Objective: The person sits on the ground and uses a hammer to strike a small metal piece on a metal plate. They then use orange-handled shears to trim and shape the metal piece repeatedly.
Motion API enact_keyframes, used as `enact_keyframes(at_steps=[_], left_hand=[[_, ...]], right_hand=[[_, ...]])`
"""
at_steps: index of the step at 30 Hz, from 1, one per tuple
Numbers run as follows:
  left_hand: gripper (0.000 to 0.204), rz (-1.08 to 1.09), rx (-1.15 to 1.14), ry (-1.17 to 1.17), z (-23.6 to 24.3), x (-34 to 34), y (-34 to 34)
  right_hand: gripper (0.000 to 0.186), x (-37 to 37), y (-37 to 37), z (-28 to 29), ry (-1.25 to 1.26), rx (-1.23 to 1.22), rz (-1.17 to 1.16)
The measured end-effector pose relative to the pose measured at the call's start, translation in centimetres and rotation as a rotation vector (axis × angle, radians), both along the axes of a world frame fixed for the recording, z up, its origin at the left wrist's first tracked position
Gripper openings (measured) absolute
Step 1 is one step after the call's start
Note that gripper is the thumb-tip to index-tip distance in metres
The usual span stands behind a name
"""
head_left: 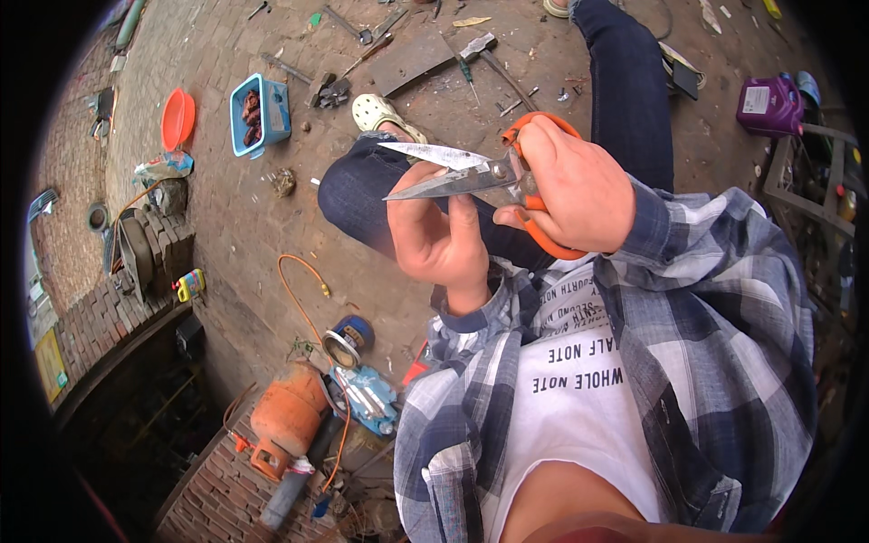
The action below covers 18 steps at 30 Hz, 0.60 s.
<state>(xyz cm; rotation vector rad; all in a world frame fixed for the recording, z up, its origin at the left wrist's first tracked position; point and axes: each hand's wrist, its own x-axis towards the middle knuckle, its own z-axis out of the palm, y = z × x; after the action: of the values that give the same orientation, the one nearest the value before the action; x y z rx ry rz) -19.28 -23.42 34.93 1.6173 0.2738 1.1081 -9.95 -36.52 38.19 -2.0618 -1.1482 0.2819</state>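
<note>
Scissors with orange handles and bare steel blades sit at the middle of the head view, held up in front of the person's chest above a bent knee in dark jeans. The right hand has its grip closed round the orange handle loops, fingers through or over them, and the blades point left, parted a little at their tips. The left hand is raised just beneath the blades, palm toward the camera, its grip loosely curled; the thumb and fingertips touch the lower blade, though whether they pinch it or only rest against it cannot be told. Both forearms wear blue-and-white plaid sleeves over a white printed shirt. Beyond the hands lies a brick-paved floor strewn with metal tools. Far left stand a blue plastic crate holding dark pieces and, further left, an orange bowl. Near left, by a low brick wall, lies an orange gas cylinder, with an orange hose looping across the floor above it. A purple jug stands at far right beside a metal frame.
</note>
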Motion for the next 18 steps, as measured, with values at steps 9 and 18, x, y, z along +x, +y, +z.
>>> enact_keyframes(at_steps=[9,18], left_hand=[[0.013,0.158,0.052,0.069,0.58,0.14,-0.73],[0.014,0.193,0.045,0.066,0.22,0.17,-0.78]], right_hand=[[0.065,0.07,0.06,0.0,0.024,-0.031,0.004],[0.066,0.0,0.16,-0.77,0.016,-0.053,0.009]])
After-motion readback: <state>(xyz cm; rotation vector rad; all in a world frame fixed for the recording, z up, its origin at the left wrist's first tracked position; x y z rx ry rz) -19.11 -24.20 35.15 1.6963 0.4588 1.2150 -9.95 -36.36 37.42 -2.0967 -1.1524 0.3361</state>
